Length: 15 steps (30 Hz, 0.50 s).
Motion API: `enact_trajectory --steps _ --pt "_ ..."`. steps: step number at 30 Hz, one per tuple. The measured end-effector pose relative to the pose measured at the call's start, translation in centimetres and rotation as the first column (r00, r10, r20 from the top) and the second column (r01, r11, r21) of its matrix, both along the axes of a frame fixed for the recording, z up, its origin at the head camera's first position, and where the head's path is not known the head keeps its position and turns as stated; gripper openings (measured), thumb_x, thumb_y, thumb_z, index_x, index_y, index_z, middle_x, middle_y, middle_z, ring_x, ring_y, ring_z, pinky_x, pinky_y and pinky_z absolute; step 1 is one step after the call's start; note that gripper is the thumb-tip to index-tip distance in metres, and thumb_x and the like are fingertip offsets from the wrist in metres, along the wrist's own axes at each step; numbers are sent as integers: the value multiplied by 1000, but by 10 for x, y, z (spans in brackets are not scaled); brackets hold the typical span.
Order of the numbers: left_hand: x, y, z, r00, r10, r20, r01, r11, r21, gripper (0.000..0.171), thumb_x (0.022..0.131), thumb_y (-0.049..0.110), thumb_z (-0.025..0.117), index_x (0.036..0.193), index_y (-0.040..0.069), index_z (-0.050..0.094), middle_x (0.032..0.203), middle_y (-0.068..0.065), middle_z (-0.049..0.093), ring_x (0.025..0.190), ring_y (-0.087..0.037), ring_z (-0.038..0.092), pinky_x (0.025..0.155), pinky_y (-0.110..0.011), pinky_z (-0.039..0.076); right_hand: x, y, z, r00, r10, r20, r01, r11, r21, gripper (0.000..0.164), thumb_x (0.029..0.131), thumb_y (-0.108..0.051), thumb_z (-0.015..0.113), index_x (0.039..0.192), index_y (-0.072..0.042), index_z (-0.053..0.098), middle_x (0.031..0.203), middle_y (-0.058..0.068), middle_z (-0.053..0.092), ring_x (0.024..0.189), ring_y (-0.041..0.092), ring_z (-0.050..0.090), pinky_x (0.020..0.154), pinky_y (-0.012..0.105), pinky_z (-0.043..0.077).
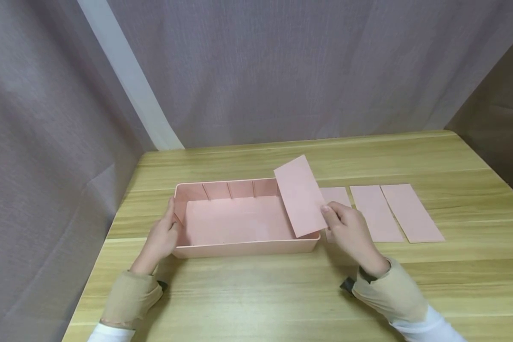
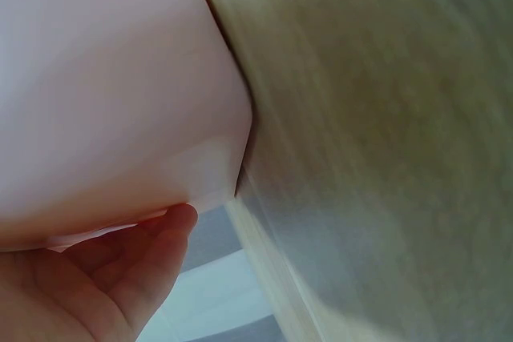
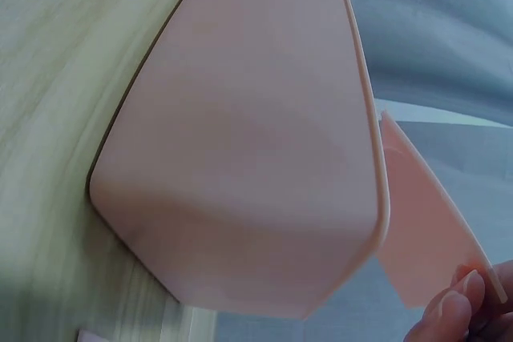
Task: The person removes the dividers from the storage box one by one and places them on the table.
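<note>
A long, open pink storage box [image 1: 245, 248] lies crosswise on the table, with upright ribs along its inner walls. My left hand [image 1: 163, 236] holds the box at its left end. In the left wrist view, fingertips [image 2: 183, 218] rest against the outside of the end wall near a corner. My right hand [image 1: 351, 229] pinches a flat pink divider [image 1: 300, 194] by its lower right corner, between thumb and fingers. The divider is held tilted over the right end of the box and hides part of it. In the right wrist view, the divider [image 3: 425, 214] shows beyond the rim.
To the right of the box, more pink dividers lie flat on the wooden table: one [image 1: 335, 194] partly behind my right hand, a second [image 1: 376, 213] and a third [image 1: 412, 213]. A grey curtain [image 1: 282, 71] hangs behind the table's back edge.
</note>
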<state>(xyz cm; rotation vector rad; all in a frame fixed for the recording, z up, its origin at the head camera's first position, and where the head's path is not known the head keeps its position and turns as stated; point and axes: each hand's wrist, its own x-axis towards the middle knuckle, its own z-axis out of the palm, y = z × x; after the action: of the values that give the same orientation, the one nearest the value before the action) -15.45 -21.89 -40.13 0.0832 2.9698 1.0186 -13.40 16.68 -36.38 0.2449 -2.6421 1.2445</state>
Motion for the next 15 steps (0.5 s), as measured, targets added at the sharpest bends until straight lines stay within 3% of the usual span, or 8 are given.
enact_trajectory --steps 9,12,15 --pt "0 1 -1 1000 11 -4 -11 1000 -2 59 93 13 32 144 6 3 88 -22 52 84 -32 48 82 -49 42 1 8 1 997 -13 -80 15 999 28 33 94 -16 45 61 -9 42 50 -2 37 47 14 33 43 29 29" --pt "0 1 0 1000 11 -3 -11 1000 -5 59 93 13 32 144 6 3 86 -22 51 83 -32 47 81 -49 42 2 11 0 997 -16 -80 19 999 32 33 94 -16 45 61 -9 43 50 -2 37 47 14 33 42 28 29" --pt "0 1 0 1000 10 -8 -10 1000 -8 59 92 14 32 143 5 4 95 -25 52 84 -33 47 83 -50 42 3 14 0 996 -19 -82 22 999 35 34 94 -17 44 61 -9 42 51 -2 37 47 13 33 42 28 29"
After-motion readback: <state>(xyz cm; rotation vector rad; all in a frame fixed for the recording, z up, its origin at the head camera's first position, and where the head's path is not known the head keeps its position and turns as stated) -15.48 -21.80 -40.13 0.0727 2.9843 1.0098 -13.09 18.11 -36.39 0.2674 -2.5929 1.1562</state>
